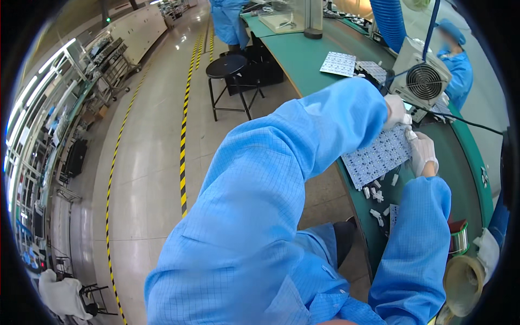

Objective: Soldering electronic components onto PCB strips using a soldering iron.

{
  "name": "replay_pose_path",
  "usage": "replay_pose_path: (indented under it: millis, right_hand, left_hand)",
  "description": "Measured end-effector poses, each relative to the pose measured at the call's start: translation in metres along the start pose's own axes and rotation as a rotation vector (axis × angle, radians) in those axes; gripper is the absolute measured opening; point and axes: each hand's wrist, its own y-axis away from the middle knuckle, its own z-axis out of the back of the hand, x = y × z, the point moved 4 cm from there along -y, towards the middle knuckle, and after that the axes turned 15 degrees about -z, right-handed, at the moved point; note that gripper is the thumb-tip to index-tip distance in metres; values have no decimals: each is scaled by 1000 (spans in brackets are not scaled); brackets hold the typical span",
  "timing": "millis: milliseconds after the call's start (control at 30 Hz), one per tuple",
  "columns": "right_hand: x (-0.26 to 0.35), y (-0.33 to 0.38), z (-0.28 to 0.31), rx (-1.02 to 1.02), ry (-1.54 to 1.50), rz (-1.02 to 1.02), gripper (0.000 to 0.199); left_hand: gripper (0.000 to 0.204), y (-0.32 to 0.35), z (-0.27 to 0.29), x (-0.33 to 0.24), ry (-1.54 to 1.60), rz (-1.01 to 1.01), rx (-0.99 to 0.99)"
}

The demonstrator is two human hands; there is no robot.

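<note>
My left hand (395,111), in a white glove, is at the far right corner of a panel of small white circuit boards (374,162). Close beside it, my right hand (423,153), gloved too, reaches in over the panel's right edge. The fingertips of both hands come together there, closed around something small and white that I cannot make out. Dark components dot the panel in rows as it lies on the green bench. Several small white plastic connectors (377,194) are scattered by its near edge.
A fan unit (424,81) stands just beyond my hands, a black cable crossing near it. A solder spool (459,238) sits right of my right forearm. Another white panel (338,64) lies farther along the green bench (292,51). Co-workers in blue and a black stool (226,66) are beyond.
</note>
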Motion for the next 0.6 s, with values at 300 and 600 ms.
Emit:
replay_pose_path:
  millis: [300,600]
  right_hand:
    - [7,-3,2,-172,67,-59,47]
    - [8,39,15,-448,-762,-27,47]
  left_hand:
    - [69,44,37,16,594,504,-77]
    - [58,34,48,-53,1170,322,-358]
